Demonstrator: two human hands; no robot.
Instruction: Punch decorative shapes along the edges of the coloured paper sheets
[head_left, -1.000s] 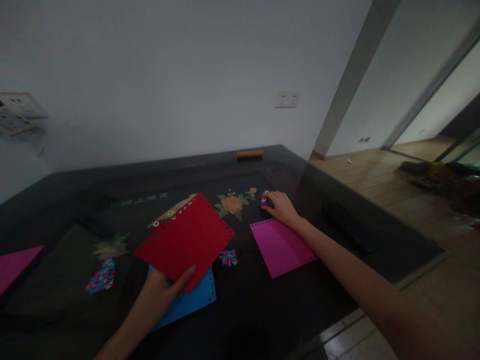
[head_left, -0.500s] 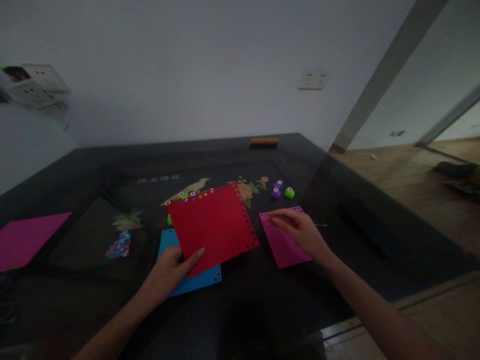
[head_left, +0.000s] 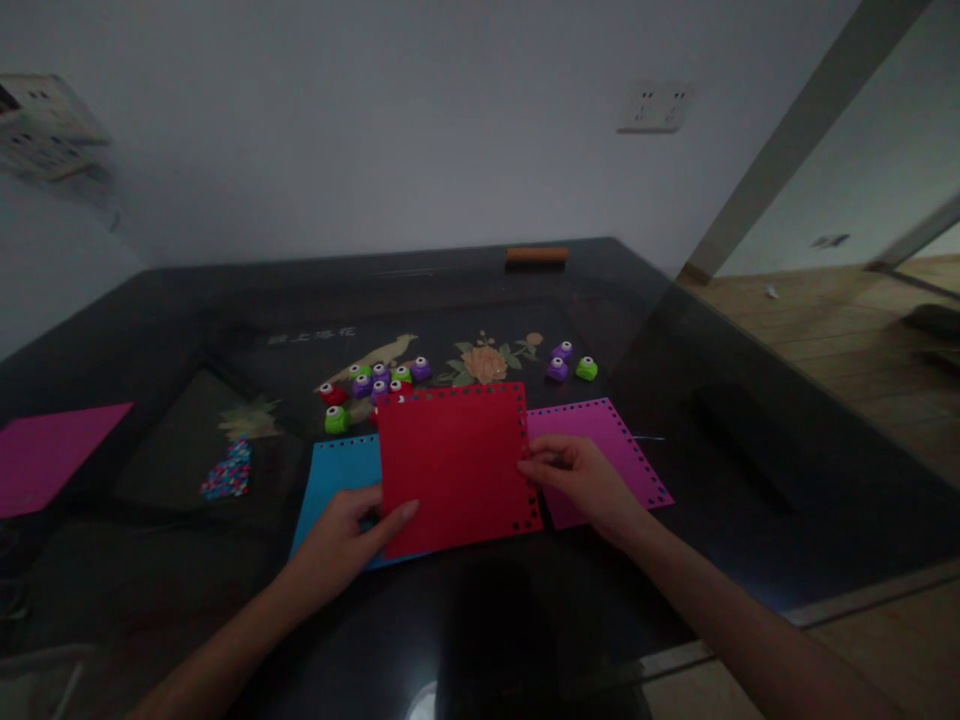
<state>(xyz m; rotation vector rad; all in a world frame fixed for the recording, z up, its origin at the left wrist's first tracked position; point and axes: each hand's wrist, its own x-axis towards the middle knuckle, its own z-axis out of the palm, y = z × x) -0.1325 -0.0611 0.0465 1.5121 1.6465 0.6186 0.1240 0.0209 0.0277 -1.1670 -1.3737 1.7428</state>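
left grip (head_left: 348, 532), seemingly tight: red sheet (head_left: 456, 462)

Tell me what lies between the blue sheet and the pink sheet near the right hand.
In the head view, the red sheet, gripped by the left hand, is between them, overlapping the blue sheet.

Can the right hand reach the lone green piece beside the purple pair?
Probably yes: the green piece sits beyond the right hand, with only the flat pink sheet seemingly between them, though the hand would need to leave the edge of the red sheet.
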